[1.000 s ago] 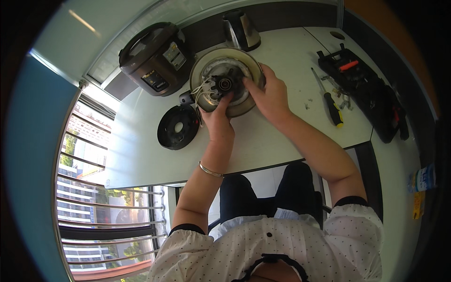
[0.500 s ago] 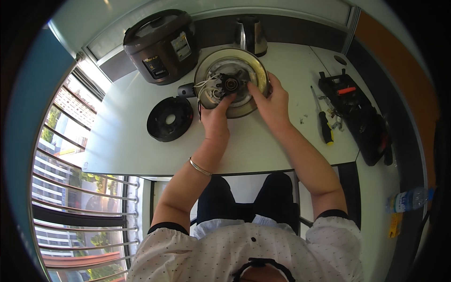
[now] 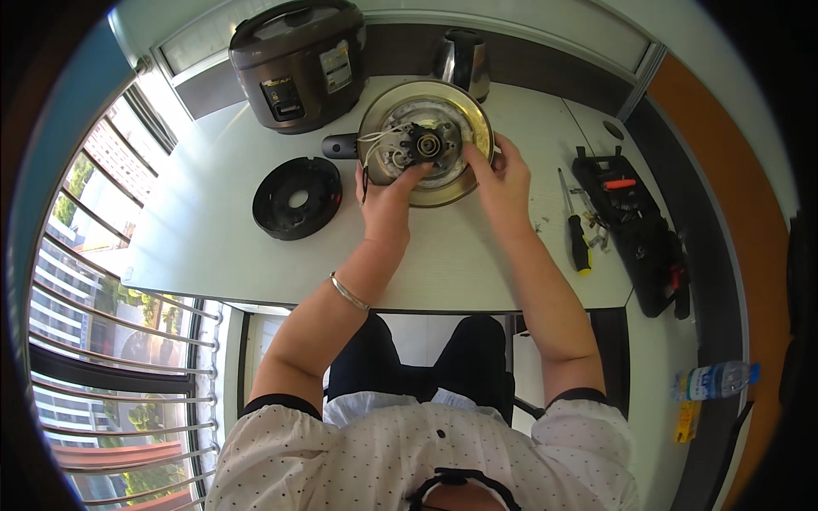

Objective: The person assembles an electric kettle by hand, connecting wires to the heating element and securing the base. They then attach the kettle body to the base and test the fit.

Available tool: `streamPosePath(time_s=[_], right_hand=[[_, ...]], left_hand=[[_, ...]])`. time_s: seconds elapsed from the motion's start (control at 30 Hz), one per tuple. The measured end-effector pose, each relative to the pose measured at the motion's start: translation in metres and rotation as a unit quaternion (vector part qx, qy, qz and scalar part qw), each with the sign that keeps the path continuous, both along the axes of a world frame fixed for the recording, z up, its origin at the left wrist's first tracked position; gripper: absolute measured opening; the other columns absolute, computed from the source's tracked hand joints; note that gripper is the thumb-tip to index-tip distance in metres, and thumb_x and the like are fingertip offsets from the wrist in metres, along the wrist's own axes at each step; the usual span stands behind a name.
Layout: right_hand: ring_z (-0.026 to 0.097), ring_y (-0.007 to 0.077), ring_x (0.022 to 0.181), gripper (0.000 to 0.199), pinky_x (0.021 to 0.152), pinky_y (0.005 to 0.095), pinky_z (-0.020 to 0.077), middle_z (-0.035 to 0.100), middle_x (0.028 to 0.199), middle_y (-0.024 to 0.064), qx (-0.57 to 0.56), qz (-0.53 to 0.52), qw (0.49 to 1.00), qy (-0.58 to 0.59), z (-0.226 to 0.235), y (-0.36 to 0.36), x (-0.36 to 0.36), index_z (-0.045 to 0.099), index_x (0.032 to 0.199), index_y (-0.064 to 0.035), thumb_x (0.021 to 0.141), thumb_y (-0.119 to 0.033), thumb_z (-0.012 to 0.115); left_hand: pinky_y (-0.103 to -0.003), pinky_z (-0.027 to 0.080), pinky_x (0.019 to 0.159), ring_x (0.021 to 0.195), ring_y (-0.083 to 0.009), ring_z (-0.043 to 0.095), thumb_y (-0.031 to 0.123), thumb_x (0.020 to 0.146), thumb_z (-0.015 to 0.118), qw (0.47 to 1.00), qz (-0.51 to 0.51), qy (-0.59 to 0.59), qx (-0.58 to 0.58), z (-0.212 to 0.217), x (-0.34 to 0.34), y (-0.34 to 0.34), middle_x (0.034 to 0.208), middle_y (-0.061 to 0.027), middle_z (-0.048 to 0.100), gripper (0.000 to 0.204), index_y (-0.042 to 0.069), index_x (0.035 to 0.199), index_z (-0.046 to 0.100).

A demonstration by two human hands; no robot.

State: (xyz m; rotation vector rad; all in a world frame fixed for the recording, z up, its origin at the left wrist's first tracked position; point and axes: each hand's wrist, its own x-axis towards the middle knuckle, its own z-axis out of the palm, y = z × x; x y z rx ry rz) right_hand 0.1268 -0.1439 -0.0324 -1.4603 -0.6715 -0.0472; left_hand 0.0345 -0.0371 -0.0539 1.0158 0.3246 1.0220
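A round metal electric pot (image 3: pixel 464 177) stands with its underside turned up, a stubby black handle (image 3: pixel 340 146) pointing left. In its middle is a black round connector (image 3: pixel 426 146), with white wires (image 3: pixel 383 139) running off to the left. My left hand (image 3: pixel 385 204) grips the pot's lower left edge, its thumb against the connector. Round the right rim closes my right hand (image 3: pixel 504 183), thumb reaching onto the underside; its other fingers are partly hidden. Left of the pot, a black ring-shaped base cover (image 3: pixel 296 198) lies on the white table (image 3: pixel 452 264).
A brown rice cooker (image 3: pixel 300 68) and a steel kettle (image 3: pixel 461 64) stand at the back. On the right lie a yellow-black screwdriver (image 3: pixel 579 243), small metal parts (image 3: pixel 599 236) and an open black tool case (image 3: pixel 635 230). A water bottle (image 3: pixel 717 381) is farther right.
The whole view has shifted a little. Both hands keep hold of the pot, whose connector now faces slightly more toward the right. Nothing has been let go.
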Motion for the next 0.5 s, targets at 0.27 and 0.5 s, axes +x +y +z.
streamPosePath(time_s=[0.27, 0.5], right_hand=[[0.052, 0.0057, 0.060, 0.046, 0.054, 0.0209, 0.0423, 0.061, 0.073, 0.0038, -0.011, 0.023, 1.000, 0.008, 0.005, -0.005, 0.005, 0.055, 0.117, 0.0086, 0.085, -0.021, 0.069], [0.054, 0.0069, 0.062, 0.047, 0.056, 0.0217, 0.0452, 0.061, 0.074, 0.0036, 0.012, 0.045, 0.998, 0.045, 0.000, -0.004, 0.018, 0.057, 0.117, 0.0078, 0.087, -0.027, 0.067]], left_hand=[[-0.030, 0.044, 0.091, 0.101, -0.0168, 0.057, 0.000, 0.064, 0.078, 0.999, -0.016, -0.002, -0.029, 0.000, 0.000, 0.002, 0.111, -0.0050, 0.060, 0.062, 0.005, 0.120, 0.051], [-0.030, 0.045, 0.090, 0.101, -0.0163, 0.056, 0.000, 0.064, 0.078, 0.999, -0.015, 0.016, -0.039, 0.005, -0.001, 0.000, 0.110, -0.0044, 0.060, 0.060, 0.006, 0.118, 0.052]])
